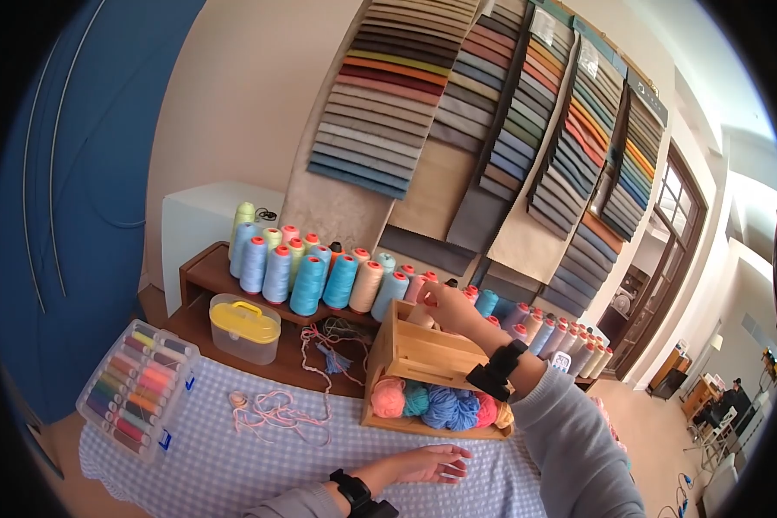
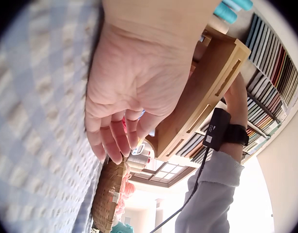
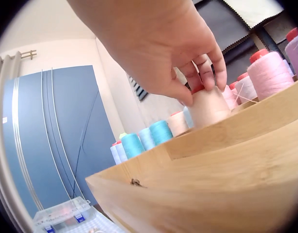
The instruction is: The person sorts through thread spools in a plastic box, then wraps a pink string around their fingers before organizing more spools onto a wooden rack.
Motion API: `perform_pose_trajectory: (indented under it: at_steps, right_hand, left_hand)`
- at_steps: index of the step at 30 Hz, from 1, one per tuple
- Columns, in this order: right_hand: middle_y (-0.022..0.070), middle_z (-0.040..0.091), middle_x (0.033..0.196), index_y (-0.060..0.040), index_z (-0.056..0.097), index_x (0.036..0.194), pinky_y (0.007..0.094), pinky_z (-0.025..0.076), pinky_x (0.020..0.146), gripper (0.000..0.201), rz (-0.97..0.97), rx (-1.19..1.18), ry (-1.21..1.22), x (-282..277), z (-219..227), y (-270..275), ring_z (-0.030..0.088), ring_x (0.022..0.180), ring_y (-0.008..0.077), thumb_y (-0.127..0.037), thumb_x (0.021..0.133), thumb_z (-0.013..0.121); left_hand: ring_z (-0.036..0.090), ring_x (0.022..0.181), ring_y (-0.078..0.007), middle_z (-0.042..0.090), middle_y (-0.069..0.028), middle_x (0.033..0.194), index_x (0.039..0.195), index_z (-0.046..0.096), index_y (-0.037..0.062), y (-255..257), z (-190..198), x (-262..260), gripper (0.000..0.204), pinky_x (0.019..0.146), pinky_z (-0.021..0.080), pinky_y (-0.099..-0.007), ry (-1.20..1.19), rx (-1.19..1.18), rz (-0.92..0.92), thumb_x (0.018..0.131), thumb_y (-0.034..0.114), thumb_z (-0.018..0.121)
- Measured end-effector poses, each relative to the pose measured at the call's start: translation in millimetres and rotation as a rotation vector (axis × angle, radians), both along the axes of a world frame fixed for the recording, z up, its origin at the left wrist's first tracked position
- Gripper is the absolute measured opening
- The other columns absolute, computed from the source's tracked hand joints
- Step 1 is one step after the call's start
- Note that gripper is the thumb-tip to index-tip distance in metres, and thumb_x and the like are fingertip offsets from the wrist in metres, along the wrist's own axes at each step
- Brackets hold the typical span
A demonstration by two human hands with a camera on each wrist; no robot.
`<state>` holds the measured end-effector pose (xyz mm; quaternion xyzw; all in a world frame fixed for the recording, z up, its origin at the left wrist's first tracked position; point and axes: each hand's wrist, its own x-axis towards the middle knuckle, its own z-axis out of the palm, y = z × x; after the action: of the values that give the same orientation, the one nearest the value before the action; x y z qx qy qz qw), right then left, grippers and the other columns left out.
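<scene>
My right hand [image 1: 456, 311] reaches over the upper part of a wooden box [image 1: 419, 352]. Its thumb and fingers pinch the top of a pale peach thread cone [image 3: 210, 108], whose base is hidden behind the box's edge in the right wrist view. Below, in the box's open front, lie balls of yarn in coral, teal, blue [image 1: 451, 407] and red. My left hand [image 1: 429, 464] rests palm up on the checked tablecloth [image 1: 337, 432] in front of the box, fingers loosely bent and holding nothing.
Rows of thread cones [image 1: 307, 285] line a brown shelf behind the box. Left of it stand a yellow-lidded tub [image 1: 245, 332] and a clear case of spools [image 1: 138, 388]. Loose pink yarn [image 1: 276, 416] trails across the cloth. Fabric swatches [image 1: 380, 95] hang on the wall.
</scene>
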<state>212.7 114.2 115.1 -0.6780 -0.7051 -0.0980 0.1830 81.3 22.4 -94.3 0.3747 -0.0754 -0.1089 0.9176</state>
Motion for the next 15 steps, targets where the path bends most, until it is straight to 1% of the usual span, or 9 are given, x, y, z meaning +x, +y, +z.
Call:
perform_pose_trajectory:
  at_steps: [3,5,6,8,10,11,12,14,15]
  right_hand:
    - [0.0135,0.061,0.084,-0.0058,0.061,0.09,0.0345,0.046,0.069,0.015,0.048,-0.061,0.085,10.8,11.6,3.4,0.059,0.079,0.026,-0.01,0.076,0.057]
    - [0.0153,0.061,0.081,-0.0058,0.062,0.086,0.0379,0.046,0.07,0.015,0.064,0.178,0.029,24.8,21.7,1.5,0.06,0.08,0.0294,-0.01,0.074,0.057]
    - [0.017,0.06,0.083,-0.0047,0.062,0.086,0.0377,0.046,0.07,0.015,0.014,0.176,0.105,33.4,27.3,-2.3,0.059,0.082,0.0302,-0.011,0.074,0.055]
    - [0.0183,0.06,0.085,-0.0044,0.062,0.088,0.0392,0.046,0.071,0.017,-0.057,0.185,0.059,55.7,37.9,-9.6,0.058,0.084,0.0316,-0.012,0.076,0.052]
    - [0.0201,0.06,0.088,-0.0045,0.061,0.091,0.0409,0.046,0.073,0.02,-0.16,0.175,-0.149,103.2,34.8,-3.8,0.057,0.085,0.0336,-0.013,0.076,0.049]
    - [0.0202,0.06,0.091,-0.0045,0.06,0.094,0.0408,0.046,0.078,0.024,-0.236,0.056,-0.362,141.9,28.0,7.7,0.057,0.087,0.0346,-0.013,0.075,0.048]
    - [0.0202,0.06,0.091,-0.0045,0.06,0.094,0.0408,0.046,0.078,0.024,-0.237,0.057,-0.363,156.8,26.5,1.9,0.057,0.087,0.0346,-0.013,0.075,0.048]
    - [0.0203,0.06,0.096,-0.0036,0.061,0.095,0.0402,0.045,0.081,0.027,-0.358,-0.059,-0.424,170.9,19.5,-11.3,0.057,0.09,0.0355,-0.012,0.073,0.048]
    - [0.0203,0.06,0.096,-0.0036,0.061,0.095,0.0402,0.045,0.081,0.027,-0.357,-0.056,-0.421,174.4,17.9,-14.7,0.057,0.09,0.0355,-0.012,0.073,0.048]
  left_hand:
    - [0.051,0.101,-0.0177,0.052,-0.0073,0.101,0.119,0.041,0.0052,0.1,-1.6,1.3,0.032,0.092,0.043,-0.0325,0.004,0.002,0.002,0.091,0.02,0.047]
    - [0.051,0.101,-0.0177,0.051,-0.0073,0.101,0.119,0.041,0.0052,0.8,-2.5,2.0,0.032,0.092,0.043,-0.0326,0.003,0.002,-0.001,0.091,0.02,0.047]
    - [0.051,0.101,-0.0178,0.051,-0.0074,0.101,0.119,0.04,0.0053,0.3,-2.9,2.8,0.032,0.092,0.043,-0.0328,0.001,0.005,-0.005,0.091,0.02,0.047]
    - [0.051,0.101,-0.0179,0.051,-0.0075,0.102,0.119,0.04,0.0052,-0.3,-3.6,3.3,0.032,0.092,0.043,-0.0329,0.001,0.005,-0.005,0.091,0.02,0.047]
    - [0.051,0.101,-0.0179,0.051,-0.0075,0.102,0.119,0.04,0.0052,-0.4,-2.6,2.8,0.032,0.092,0.043,-0.033,0.002,0.008,-0.003,0.091,0.019,0.047]
    - [0.051,0.101,-0.0179,0.051,-0.0075,0.102,0.12,0.04,0.0051,-0.4,-0.5,1.6,0.033,0.092,0.043,-0.033,0.011,0.014,0.0,0.091,0.019,0.047]
    - [0.051,0.101,-0.0179,0.052,-0.0074,0.102,0.12,0.04,0.005,-0.3,1.0,1.1,0.033,0.092,0.043,-0.033,0.019,0.019,0.004,0.091,0.019,0.047]
    - [0.051,0.102,-0.018,0.052,-0.0075,0.102,0.12,0.04,0.0048,0.1,0.7,1.0,0.033,0.092,0.043,-0.033,0.007,0.014,0.001,0.091,0.019,0.047]
    - [0.051,0.102,-0.018,0.051,-0.0075,0.102,0.12,0.04,0.0047,0.5,0.1,0.3,0.033,0.092,0.043,-0.033,-0.002,0.007,-0.001,0.091,0.019,0.047]
